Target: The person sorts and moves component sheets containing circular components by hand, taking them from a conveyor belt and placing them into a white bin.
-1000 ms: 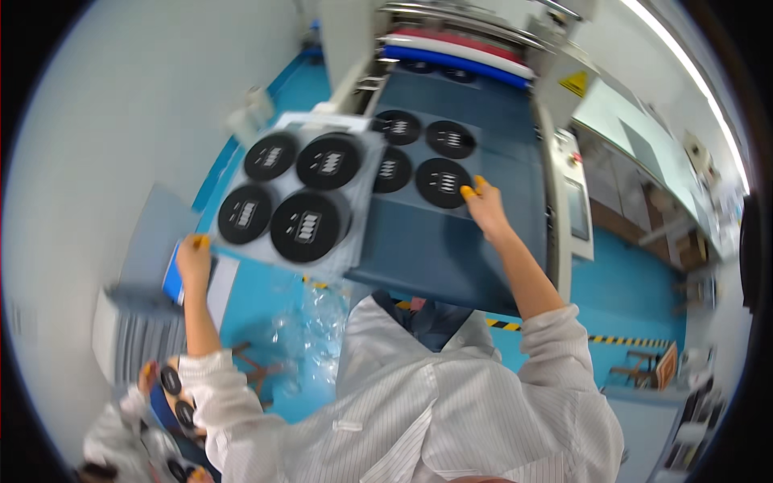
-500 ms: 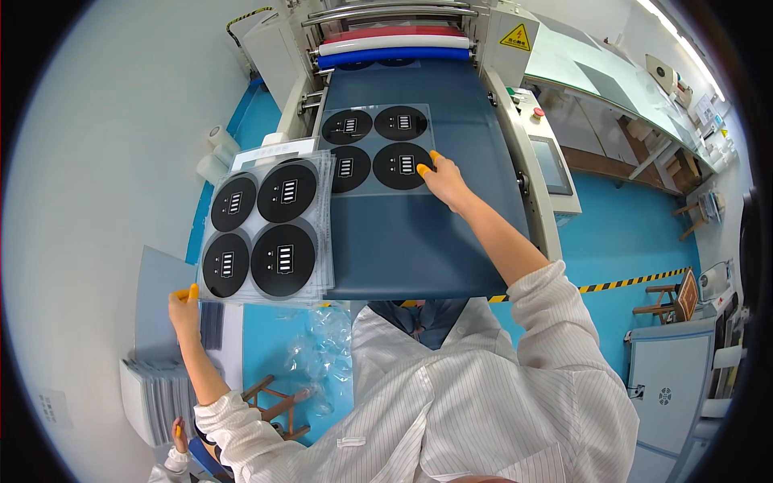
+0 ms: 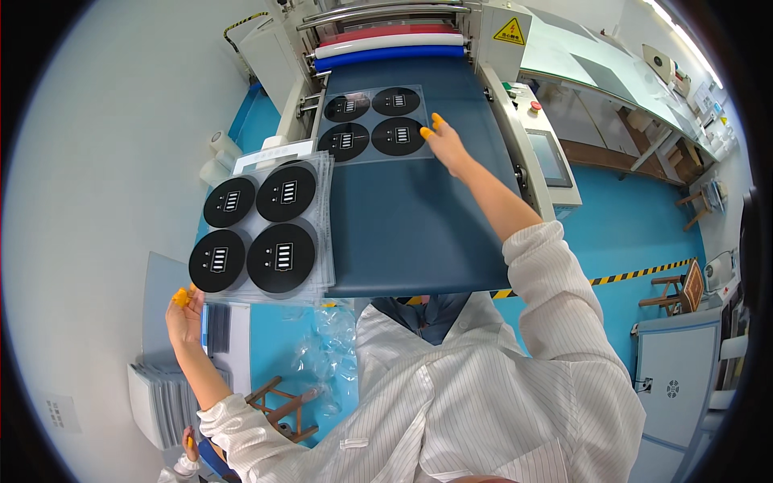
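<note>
Left hand [image 3: 186, 314] pinches the top sheet [image 3: 252, 228]; right hand [image 3: 447, 148], grip loose, is at another sheet [image 3: 372, 123] on the belt [image 3: 411, 221]; a nudge could skew it.

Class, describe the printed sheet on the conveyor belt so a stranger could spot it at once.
Start at the wide dark blue belt, in front of the blue roller. On its upper left lies a clear sheet with four black discs, the right hand at its right edge. Unlike the neighbouring stack, it lies flat on the belt.
</note>
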Demonstrator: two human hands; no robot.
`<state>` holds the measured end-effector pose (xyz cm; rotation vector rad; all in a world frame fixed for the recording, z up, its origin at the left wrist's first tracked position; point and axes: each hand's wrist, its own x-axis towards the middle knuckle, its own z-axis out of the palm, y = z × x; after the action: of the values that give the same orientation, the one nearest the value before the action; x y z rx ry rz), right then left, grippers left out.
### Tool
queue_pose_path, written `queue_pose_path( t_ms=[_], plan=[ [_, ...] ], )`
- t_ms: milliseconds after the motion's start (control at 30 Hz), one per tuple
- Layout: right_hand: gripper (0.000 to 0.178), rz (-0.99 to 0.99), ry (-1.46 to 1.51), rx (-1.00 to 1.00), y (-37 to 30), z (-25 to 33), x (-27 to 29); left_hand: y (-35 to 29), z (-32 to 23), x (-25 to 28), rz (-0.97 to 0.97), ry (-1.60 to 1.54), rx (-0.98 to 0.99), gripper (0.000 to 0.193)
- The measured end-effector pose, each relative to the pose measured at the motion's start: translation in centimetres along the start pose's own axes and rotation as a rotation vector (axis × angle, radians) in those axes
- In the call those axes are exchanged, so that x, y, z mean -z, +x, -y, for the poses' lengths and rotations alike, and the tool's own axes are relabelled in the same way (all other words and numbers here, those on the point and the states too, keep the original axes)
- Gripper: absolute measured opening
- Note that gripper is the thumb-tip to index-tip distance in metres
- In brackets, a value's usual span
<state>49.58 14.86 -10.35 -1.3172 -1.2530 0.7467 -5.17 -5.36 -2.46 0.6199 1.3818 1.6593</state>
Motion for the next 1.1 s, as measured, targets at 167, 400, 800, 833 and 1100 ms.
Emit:
queue_pose_path(
  t_ms=[167,400,800,833,1100],
  plan=[
    [0.022,0.318,0.099,0.199,-8.2,6.4,-4.2,0.1,-0.5,0.1,0.028,-0.489,-0.055,0.017],
    [0.037,0.826,0.947,-0.375,-17.2,14.5,-3.2,-5.3,1.9,-4.6,0.175,-0.575,-0.207,0.019],
    [0.035,0.065,0.829,-0.278,-20.2,9.7,10.0,-15.3,7.7,-18.7,0.597,0.004,-0.153,0.018],
    [0.035,0.071,0.820,-0.279,-20.4,9.2,10.5,-15.4,7.8,-18.7,0.591,-0.005,-0.150,0.018],
    [0.040,-0.075,0.509,-0.442,-19.2,5.1,9.9,-14.7,7.6,-16.1,0.496,0.417,-0.177,0.017]
  ],
)
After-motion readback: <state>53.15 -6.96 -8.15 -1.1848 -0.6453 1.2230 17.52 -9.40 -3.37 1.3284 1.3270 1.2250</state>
